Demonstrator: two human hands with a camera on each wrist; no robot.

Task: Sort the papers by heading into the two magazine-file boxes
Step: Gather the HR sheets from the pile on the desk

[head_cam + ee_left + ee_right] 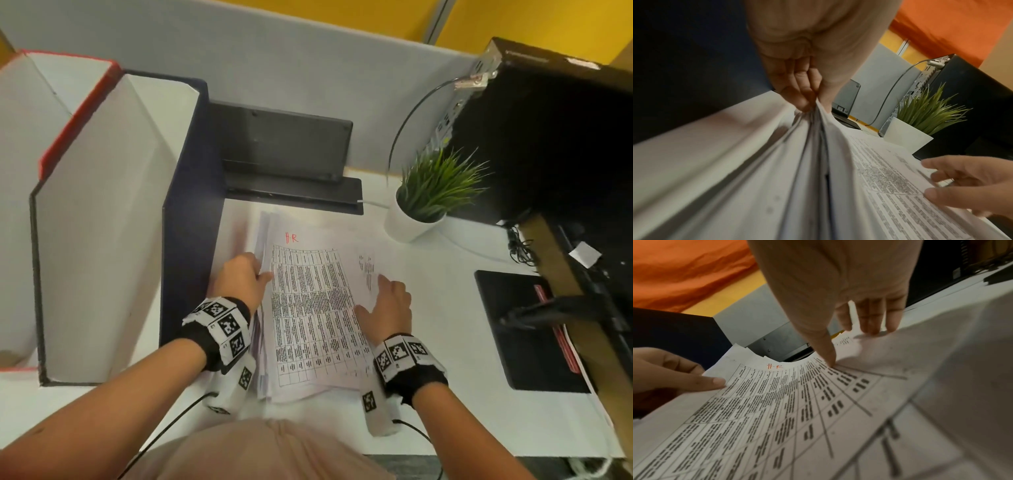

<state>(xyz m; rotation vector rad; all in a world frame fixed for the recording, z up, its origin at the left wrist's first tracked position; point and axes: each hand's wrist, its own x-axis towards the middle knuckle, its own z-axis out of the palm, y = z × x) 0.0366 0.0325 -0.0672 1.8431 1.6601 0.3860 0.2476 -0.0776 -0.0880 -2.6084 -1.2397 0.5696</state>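
Observation:
A stack of printed papers point(308, 308) lies on the white desk in front of me. Its top sheet carries a table and a red handwritten "HR" heading point(291, 237). My left hand point(262, 270) pinches the stack's left edge, thumb on top, and several sheet edges point(813, 146) fan toward the wrist camera. My right hand point(373, 294) rests on the right side, with the thumb point(829, 360) pressing the top sheet and straight fingers point(869, 324) touching a sheet beyond it. Two magazine-file boxes stand at the left: a red-edged one point(73, 120) and a navy one point(191, 212) beside the stack.
A black stand or device point(284, 150) sits right behind the papers. A potted green plant point(431, 195) is at the back right, with a dark computer case point(548, 137) and cables beyond it. A black pad point(520, 329) lies at the right.

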